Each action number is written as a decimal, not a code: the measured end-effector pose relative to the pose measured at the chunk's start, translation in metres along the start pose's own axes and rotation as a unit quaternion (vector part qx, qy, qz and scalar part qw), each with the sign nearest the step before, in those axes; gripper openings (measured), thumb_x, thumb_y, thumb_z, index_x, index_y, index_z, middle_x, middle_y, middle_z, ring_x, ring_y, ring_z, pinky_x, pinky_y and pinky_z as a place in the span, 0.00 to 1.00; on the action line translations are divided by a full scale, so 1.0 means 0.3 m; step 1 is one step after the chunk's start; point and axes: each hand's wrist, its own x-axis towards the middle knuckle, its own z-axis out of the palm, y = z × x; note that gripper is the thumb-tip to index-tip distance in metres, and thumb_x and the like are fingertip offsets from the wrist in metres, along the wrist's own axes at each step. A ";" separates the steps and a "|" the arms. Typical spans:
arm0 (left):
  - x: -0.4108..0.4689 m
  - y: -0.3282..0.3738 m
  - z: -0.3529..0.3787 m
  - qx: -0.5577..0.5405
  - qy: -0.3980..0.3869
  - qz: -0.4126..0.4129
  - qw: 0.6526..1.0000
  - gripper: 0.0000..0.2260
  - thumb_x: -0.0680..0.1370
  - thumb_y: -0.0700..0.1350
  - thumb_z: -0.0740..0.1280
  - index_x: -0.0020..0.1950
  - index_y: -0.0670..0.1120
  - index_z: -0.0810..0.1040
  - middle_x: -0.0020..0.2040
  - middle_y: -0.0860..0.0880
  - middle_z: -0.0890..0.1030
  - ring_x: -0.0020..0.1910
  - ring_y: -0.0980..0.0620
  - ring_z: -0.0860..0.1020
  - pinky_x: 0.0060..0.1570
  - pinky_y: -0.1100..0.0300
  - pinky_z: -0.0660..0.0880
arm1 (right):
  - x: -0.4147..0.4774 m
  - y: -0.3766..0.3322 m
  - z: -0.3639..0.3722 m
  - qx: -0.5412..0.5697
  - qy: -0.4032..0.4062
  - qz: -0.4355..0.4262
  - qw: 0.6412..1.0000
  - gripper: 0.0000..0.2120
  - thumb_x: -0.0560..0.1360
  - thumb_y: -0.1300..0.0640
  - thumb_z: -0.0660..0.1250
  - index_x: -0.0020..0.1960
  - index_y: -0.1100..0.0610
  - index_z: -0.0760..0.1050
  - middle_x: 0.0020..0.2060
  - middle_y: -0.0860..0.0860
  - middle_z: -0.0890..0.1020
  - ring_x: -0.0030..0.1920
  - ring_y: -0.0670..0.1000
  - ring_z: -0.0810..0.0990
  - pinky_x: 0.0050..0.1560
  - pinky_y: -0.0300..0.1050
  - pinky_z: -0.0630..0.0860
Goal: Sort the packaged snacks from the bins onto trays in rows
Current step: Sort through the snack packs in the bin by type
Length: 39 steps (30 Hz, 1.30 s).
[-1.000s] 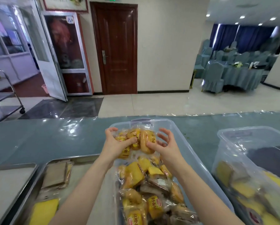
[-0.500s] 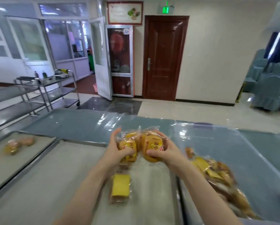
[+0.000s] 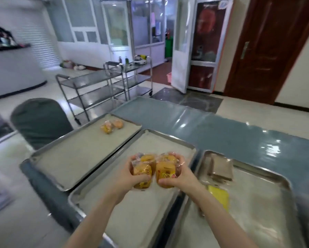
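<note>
Viewed from the person's head, both bare forearms reach forward side by side over the middle tray [image 3: 150,145]. It is one of three metal trays lying along the near edge of a table [image 3: 230,136] covered in blue-green cloth under clear plastic.

The left hand [image 3: 127,178] grips a clutch of yellow snack packets [image 3: 143,174], with its fingers curled round the far side and its thumb pressed on the near face. The right hand [image 3: 181,178] grips a second clutch of packets [image 3: 165,173], fingers wrapped over the top and thumb at the near bottom. The two bundles touch each other and are held above the middle tray's far half, toward its right rim.

On the left tray [image 3: 75,151], two similar packets [image 3: 111,125] lie near its far right corner. On the right tray [image 3: 257,194], a stack of brown packets [image 3: 221,169] sits at the far left corner. A flat yellow packet [image 3: 220,196] lies nearer, just beside the right forearm.

A covered chair [image 3: 41,120] and a steel trolley [image 3: 100,90] stand beyond the table's left end.
</note>
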 end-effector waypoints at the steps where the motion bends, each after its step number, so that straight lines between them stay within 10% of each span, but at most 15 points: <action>1: 0.003 -0.013 -0.057 0.003 0.014 -0.003 1.000 0.36 0.58 0.42 0.79 0.64 0.54 0.72 0.55 0.48 0.83 0.52 0.49 0.83 0.42 0.56 0.79 | 0.043 0.011 0.046 -0.002 -0.009 -0.001 1.000 0.45 0.56 0.56 0.84 0.64 0.36 0.63 0.59 0.47 0.76 0.54 0.47 0.82 0.46 0.43 0.81; 10: 0.102 -0.092 -0.648 0.022 0.106 -0.035 0.994 0.36 0.57 0.50 0.83 0.60 0.63 0.70 0.57 0.52 0.78 0.51 0.53 0.82 0.42 0.58 0.81 | 0.456 0.082 0.511 -0.007 -0.062 0.021 0.998 0.42 0.57 0.62 0.82 0.63 0.41 0.66 0.56 0.50 0.78 0.49 0.48 0.83 0.42 0.42 0.80; 19: 0.440 -0.155 -1.187 0.025 0.030 -0.039 0.998 0.36 0.56 0.50 0.82 0.59 0.62 0.71 0.57 0.52 0.79 0.48 0.59 0.82 0.39 0.62 0.80 | 0.871 0.140 0.936 0.002 0.042 0.074 0.996 0.47 0.55 0.58 0.85 0.67 0.44 0.64 0.60 0.50 0.78 0.56 0.50 0.80 0.55 0.49 0.80; 39: 1.339 -0.352 -1.547 0.107 -0.014 -0.153 0.982 0.32 0.65 0.47 0.80 0.65 0.54 0.69 0.54 0.52 0.79 0.49 0.55 0.80 0.40 0.62 0.80 | 1.644 0.423 0.987 -0.030 0.248 0.235 0.939 0.46 0.58 0.59 0.83 0.67 0.51 0.60 0.59 0.50 0.74 0.57 0.51 0.77 0.54 0.46 0.77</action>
